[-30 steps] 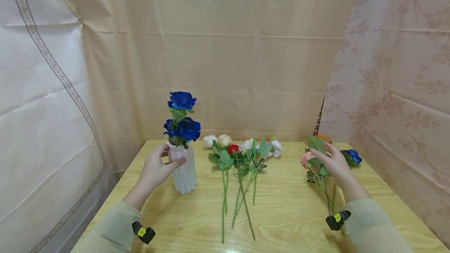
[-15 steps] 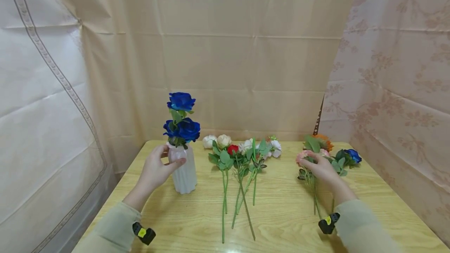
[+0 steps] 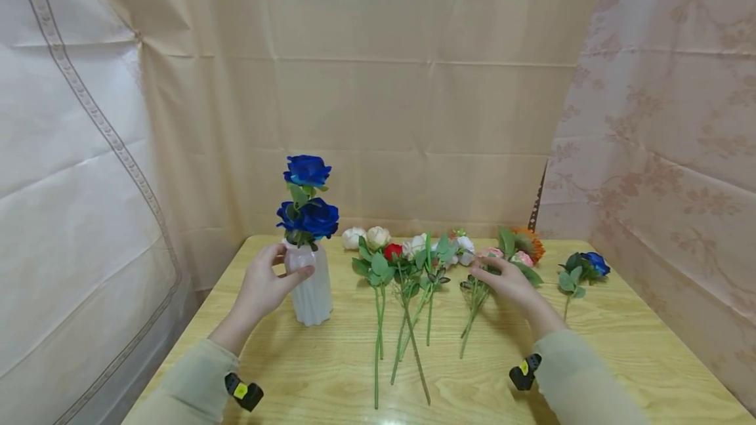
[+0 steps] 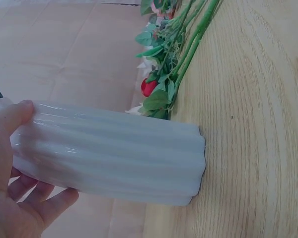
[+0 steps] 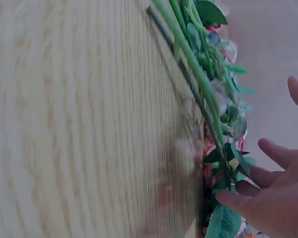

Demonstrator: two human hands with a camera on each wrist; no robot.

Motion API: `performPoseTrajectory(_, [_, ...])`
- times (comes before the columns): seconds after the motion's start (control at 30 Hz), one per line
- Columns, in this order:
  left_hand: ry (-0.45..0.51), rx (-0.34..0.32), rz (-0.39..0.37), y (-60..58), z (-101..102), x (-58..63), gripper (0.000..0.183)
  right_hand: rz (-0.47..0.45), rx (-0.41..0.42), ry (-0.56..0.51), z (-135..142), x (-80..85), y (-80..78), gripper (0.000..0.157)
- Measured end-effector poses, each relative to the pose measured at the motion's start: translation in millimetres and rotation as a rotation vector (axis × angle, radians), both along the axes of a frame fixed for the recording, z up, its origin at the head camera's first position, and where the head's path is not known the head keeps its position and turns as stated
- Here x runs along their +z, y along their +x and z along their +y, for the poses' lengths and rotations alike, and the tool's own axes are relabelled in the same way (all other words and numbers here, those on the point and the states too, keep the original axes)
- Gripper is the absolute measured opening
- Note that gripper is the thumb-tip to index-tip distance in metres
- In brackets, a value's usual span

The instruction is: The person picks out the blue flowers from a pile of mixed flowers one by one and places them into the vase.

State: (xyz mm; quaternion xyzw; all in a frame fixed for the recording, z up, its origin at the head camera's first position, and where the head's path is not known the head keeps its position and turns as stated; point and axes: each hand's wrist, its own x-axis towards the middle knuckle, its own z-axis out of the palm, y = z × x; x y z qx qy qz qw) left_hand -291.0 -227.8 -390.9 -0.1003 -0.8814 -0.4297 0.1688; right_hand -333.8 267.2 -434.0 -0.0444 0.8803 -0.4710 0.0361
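Observation:
My left hand (image 3: 267, 283) grips the neck of a white fluted vase (image 3: 312, 294), thumb on the near side; in the left wrist view the vase (image 4: 119, 153) stands on the table. Two blue roses on a stem, one above, the rest lower, form a blue rose spray (image 3: 319, 217) in the vase. At the right, my right hand (image 3: 512, 286) reaches over pink flowers (image 3: 522, 258), their thin stems showing beyond the fingertips. In the right wrist view my hand (image 5: 275, 198) has its thumb apart and fingers extended against green leaves (image 5: 223, 220).
Cream roses (image 3: 378, 237), a red rose (image 3: 392, 252) and white flowers lie mid-table, stems toward me. An orange flower (image 3: 529, 244) lies behind my right hand. A separate blue rose (image 3: 595, 263) lies farther right. Curtains (image 3: 413, 117) hang behind the table (image 3: 331, 372).
My right hand has moved left, with the pink flowers and the orange flower shifting left too. The blue rose at right now lies apart. My left hand and the vase stay put.

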Motion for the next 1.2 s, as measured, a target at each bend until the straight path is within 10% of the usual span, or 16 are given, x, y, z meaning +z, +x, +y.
performPoseTrajectory(1.2, [-0.022, 0.013, 0.027, 0.3, 0, -0.3, 0.075, 0.121, -0.028, 0.064, 47, 60.3, 19.0, 0.092])
